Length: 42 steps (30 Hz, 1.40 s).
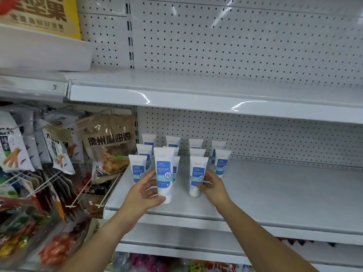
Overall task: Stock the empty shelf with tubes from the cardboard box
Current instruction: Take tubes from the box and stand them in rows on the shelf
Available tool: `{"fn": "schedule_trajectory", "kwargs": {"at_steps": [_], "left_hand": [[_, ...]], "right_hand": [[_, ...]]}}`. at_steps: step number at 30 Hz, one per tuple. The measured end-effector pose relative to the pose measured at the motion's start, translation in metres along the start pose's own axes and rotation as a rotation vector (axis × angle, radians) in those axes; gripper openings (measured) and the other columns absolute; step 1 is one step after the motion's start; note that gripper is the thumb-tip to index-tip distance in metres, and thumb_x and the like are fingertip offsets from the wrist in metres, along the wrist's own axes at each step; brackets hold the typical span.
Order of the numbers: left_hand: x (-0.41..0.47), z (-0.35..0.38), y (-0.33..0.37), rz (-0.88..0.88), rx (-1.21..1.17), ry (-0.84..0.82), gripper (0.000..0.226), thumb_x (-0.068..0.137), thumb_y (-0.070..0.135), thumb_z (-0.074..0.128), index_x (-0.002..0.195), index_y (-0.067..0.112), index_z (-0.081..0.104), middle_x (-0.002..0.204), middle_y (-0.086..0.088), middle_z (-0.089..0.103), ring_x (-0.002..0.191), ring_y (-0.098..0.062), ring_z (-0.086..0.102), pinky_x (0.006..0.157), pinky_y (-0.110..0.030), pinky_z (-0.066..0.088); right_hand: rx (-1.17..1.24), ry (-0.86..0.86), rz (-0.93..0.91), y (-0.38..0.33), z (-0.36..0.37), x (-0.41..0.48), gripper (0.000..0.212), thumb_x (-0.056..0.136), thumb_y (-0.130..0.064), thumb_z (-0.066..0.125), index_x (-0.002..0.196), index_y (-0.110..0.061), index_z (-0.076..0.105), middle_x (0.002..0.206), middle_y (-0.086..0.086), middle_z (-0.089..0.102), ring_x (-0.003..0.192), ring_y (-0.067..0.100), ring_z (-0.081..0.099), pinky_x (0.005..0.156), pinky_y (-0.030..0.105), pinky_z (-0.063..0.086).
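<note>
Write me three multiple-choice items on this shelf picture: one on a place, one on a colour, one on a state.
1. Where do the white plastic tubes stand?
A. On the top shelf
B. At the left end of the middle white metal shelf
C. On the peg hooks

2. What colour are the tubes' labels?
A. Red
B. Green
C. Blue

3. What is the left hand doing?
A. Hanging idle
B. Pressing flat on the shelf
C. Gripping the nearest tube

Answers: 1 B, the tubes cluster by the shelf's left edge. 2 C, each white tube bears a blue panel. 3 C, its thumb and fingers wrap that tube's lower part.
</note>
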<state>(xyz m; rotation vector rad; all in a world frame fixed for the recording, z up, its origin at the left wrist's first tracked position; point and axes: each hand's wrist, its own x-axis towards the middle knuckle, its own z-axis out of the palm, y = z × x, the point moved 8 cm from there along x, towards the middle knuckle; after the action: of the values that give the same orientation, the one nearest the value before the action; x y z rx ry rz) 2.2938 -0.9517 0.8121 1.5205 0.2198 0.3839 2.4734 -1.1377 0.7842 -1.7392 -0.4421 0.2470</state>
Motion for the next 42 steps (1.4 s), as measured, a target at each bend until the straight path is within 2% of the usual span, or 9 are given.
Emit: {"fn": "schedule_trajectory", "kwargs": {"at_steps": [5,8,12,17,23,28,35,42], "left_hand": [[0.000,0.007,-0.001,0.004,-0.009,-0.004,0.081,0.075,-0.012,0.076,0.135,0.036,0.050,0.119,0.000,0.070,0.108,-0.021,0.068,0.082,-0.024,0.056],[0.000,0.010,0.000,0.011,-0.004,-0.014,0.082,0.076,-0.010,0.077,0.137,0.036,0.049,0.122,0.000,0.068,0.109,-0.022,0.067,0.086,-0.028,0.056],[0.000,0.011,0.003,0.013,0.005,-0.032,0.081,0.076,-0.007,0.078,0.136,0.038,0.050,0.123,0.004,0.067,0.110,-0.020,0.067,0.087,-0.027,0.056],[0.002,0.015,0.005,0.010,0.014,-0.036,0.080,0.074,-0.007,0.080,0.136,0.034,0.051,0.124,0.005,0.067,0.112,-0.018,0.067,0.085,-0.024,0.056],[0.000,0.021,0.004,0.010,0.004,-0.020,0.074,0.073,-0.008,0.081,0.131,0.029,0.054,0.121,0.005,0.069,0.110,-0.019,0.067,0.085,-0.026,0.056],[0.000,0.025,0.004,-0.005,0.007,-0.009,0.071,0.072,-0.006,0.082,0.128,0.029,0.056,0.121,0.008,0.069,0.110,-0.017,0.067,0.086,-0.029,0.057],[-0.003,0.028,0.003,0.004,-0.007,-0.012,0.072,0.072,-0.006,0.082,0.129,0.027,0.055,0.122,0.005,0.068,0.109,-0.018,0.067,0.088,-0.029,0.056],[-0.005,0.035,0.000,0.003,-0.002,-0.021,0.071,0.072,-0.006,0.081,0.126,0.031,0.056,0.118,0.009,0.069,0.109,-0.015,0.067,0.086,-0.027,0.056]], "right_hand": [[0.006,-0.013,0.001,0.003,0.001,0.002,0.041,0.085,0.004,0.068,0.122,-0.011,0.059,0.115,0.003,0.065,0.098,0.010,0.061,0.080,0.013,0.049],[-0.015,-0.024,-0.006,0.005,0.003,0.004,0.040,0.086,0.005,0.067,0.122,-0.010,0.058,0.113,0.002,0.064,0.096,0.006,0.061,0.074,0.009,0.049],[-0.002,-0.021,0.006,0.009,0.005,0.008,0.042,0.086,0.005,0.067,0.124,-0.010,0.057,0.113,0.002,0.063,0.096,0.008,0.061,0.072,0.010,0.050],[-0.008,-0.028,0.000,0.011,0.007,0.011,0.040,0.086,0.004,0.067,0.122,-0.011,0.057,0.110,-0.002,0.063,0.095,0.002,0.060,0.070,0.009,0.050],[-0.016,-0.056,-0.007,0.013,0.008,0.010,0.037,0.087,0.004,0.067,0.120,-0.011,0.058,0.110,-0.002,0.065,0.096,0.004,0.062,0.071,0.008,0.050],[-0.012,-0.062,0.003,0.016,0.009,0.010,0.035,0.087,0.000,0.068,0.120,-0.010,0.058,0.116,0.002,0.066,0.099,0.007,0.063,0.077,0.015,0.052],[-0.019,-0.072,0.010,0.017,0.009,0.008,0.035,0.089,-0.006,0.068,0.122,-0.014,0.058,0.117,-0.001,0.065,0.101,0.007,0.063,0.075,0.013,0.051],[-0.039,-0.084,-0.002,0.014,0.006,0.006,0.038,0.087,-0.007,0.070,0.122,-0.013,0.056,0.112,-0.002,0.066,0.097,0.006,0.064,0.071,0.009,0.050]]}}
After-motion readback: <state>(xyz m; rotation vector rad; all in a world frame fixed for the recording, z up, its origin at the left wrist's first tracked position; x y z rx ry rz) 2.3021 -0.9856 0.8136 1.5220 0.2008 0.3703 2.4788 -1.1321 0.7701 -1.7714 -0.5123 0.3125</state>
